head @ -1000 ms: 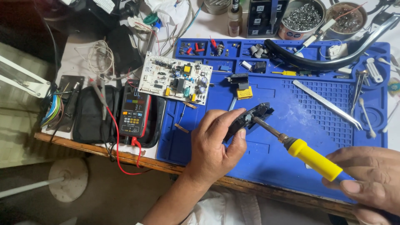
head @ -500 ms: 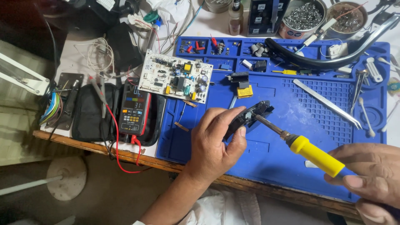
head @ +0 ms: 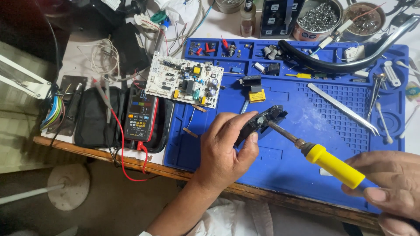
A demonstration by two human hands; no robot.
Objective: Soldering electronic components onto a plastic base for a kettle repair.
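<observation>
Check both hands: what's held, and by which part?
Left hand pinches a small black part by its near end. Right hand grips the soldering iron by its yellow handle's rear.

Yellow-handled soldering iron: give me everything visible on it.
The yellow-handled soldering iron has a smooth plastic-looking grip, a dark metal collar and a thin grey shaft. It lies slanted, tip up-left, handle down-right, above the blue silicone work mat. The right hand holds the handle's rear end. The tip meets the small black part pinched in the left hand. No cord shows.
</observation>
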